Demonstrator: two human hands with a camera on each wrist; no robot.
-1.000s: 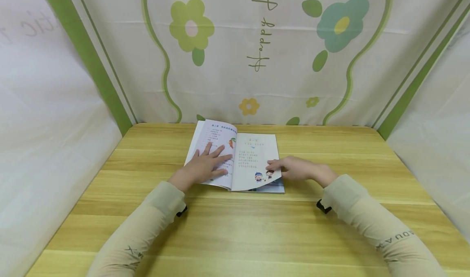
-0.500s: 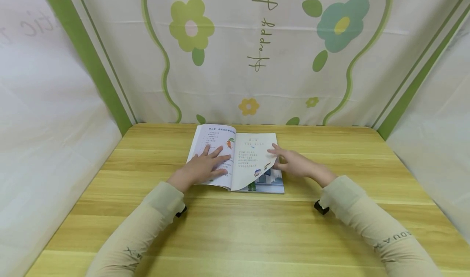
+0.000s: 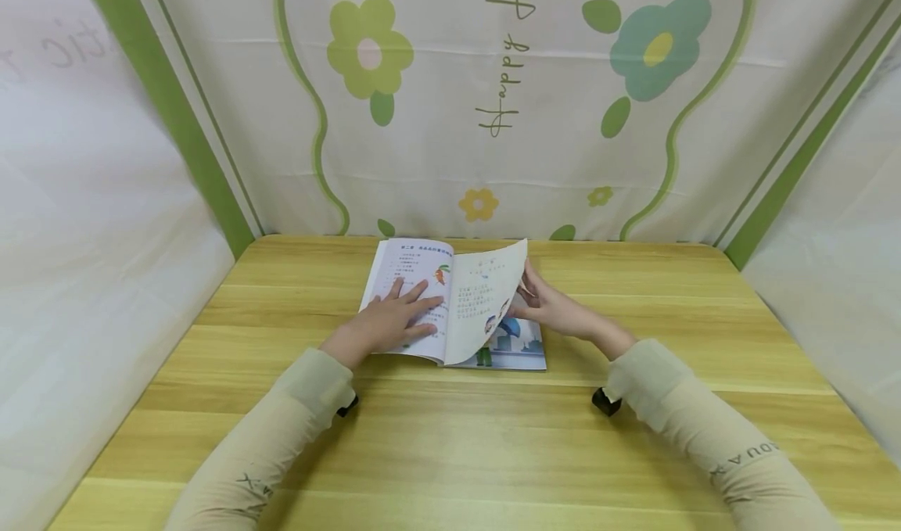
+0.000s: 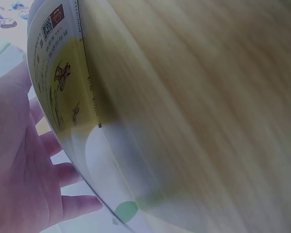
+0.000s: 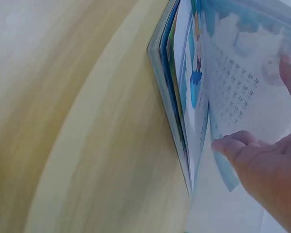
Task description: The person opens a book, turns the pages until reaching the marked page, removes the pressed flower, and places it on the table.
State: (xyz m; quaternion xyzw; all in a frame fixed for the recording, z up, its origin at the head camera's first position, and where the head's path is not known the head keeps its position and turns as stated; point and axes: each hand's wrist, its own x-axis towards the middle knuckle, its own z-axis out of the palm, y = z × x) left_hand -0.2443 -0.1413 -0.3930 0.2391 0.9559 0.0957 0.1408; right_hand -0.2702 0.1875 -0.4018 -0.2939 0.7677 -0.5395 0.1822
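An open picture book [image 3: 486, 296] lies on the wooden table. My left hand [image 3: 385, 320] rests with spread fingers on its left page, which carries blue text and a carrot drawing. The left wrist view shows that hand [image 4: 24, 160] beside the book's curved-up cover [image 4: 68, 82]. At the right edge, a white page [image 3: 486, 281] with text is lifted and bowed, and a blue illustrated page [image 3: 517, 339] shows beneath. My right hand [image 3: 556, 306] is behind the lifted page. In the right wrist view, thumb and fingers of the right hand [image 5: 271, 160] lie against the page's underside [image 5: 237, 82], fairly straight.
The wooden table [image 3: 450, 453] extends around the book on all sides. A white curtain [image 3: 436, 156] with flower prints and lettering hangs behind the table, and pale fabric walls [image 3: 98, 226] stand at both sides. Black wrist devices [image 3: 607, 402] show under the sleeves.
The right hand has moved up and slightly left along the page's edge. The page's corner has risen, uncovering more of the blue picture beneath. The left hand stays in place.
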